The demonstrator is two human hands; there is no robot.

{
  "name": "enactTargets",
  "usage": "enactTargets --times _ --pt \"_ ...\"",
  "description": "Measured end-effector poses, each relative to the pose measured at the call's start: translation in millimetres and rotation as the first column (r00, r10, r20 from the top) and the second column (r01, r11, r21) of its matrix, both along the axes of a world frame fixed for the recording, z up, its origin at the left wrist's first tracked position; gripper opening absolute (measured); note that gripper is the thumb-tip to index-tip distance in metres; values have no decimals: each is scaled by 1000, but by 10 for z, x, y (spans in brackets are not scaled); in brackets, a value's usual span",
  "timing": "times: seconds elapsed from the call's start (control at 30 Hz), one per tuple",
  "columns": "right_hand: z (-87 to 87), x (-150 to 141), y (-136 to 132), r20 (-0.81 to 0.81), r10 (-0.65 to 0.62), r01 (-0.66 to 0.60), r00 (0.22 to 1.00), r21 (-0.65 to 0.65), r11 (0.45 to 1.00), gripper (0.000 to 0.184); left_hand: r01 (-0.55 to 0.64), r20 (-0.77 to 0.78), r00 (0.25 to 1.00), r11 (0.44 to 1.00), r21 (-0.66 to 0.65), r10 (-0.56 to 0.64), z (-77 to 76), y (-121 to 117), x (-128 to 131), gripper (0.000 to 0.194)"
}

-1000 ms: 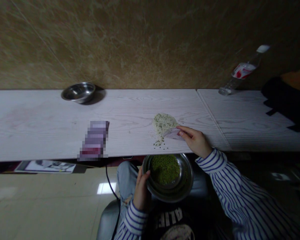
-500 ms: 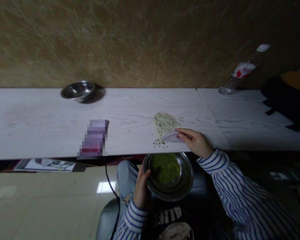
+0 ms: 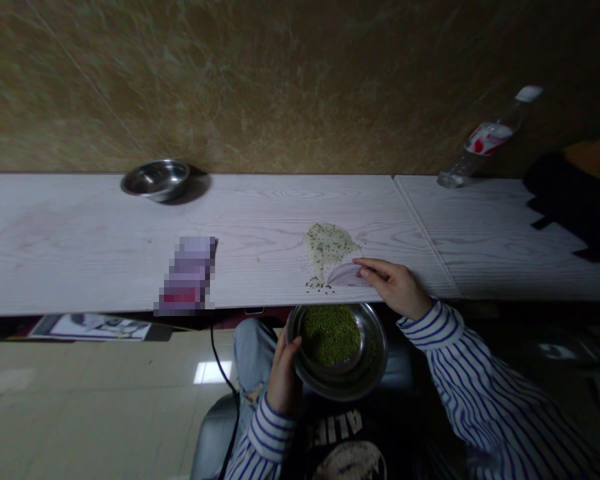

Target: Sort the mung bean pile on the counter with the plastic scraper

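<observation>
My left hand [image 3: 283, 377] grips the rim of a steel bowl [image 3: 370, 363] held below the table's front edge; green mung beans [image 3: 330, 333] fill its middle. My right hand [image 3: 395, 287] rests on the white wooden table [image 3: 80, 247] with its fingers pinched on a pale card [image 3: 344, 275]. The card's edge touches a small heap of white grains mixed with green beans [image 3: 326, 244]. A few loose beans [image 3: 319, 286] lie between the heap and the table edge.
An empty steel bowl [image 3: 156, 179] stands at the back left by the wall. A blurred flat item [image 3: 187, 275] lies near the front edge. A plastic water bottle [image 3: 485, 140] leans at the back right, with dark cloth [image 3: 575, 207] beside it.
My right hand has drawn the card a little nearer the table's front edge, and a few beans have come with it. The bowl in my left hand stays put.
</observation>
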State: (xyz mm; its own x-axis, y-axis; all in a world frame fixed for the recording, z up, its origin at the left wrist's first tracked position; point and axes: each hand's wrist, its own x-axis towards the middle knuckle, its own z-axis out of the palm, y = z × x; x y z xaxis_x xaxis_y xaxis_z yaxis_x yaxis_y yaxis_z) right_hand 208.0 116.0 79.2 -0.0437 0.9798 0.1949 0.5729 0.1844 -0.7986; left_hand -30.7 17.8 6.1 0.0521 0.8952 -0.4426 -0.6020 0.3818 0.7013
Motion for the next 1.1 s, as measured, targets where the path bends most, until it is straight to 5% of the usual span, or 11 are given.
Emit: enactTargets --times 1.1 --pt "29 -48 226 0 23 -23 1000 12 1000 32 -45 -16 999 998 -46 45 13 29 -22 55"
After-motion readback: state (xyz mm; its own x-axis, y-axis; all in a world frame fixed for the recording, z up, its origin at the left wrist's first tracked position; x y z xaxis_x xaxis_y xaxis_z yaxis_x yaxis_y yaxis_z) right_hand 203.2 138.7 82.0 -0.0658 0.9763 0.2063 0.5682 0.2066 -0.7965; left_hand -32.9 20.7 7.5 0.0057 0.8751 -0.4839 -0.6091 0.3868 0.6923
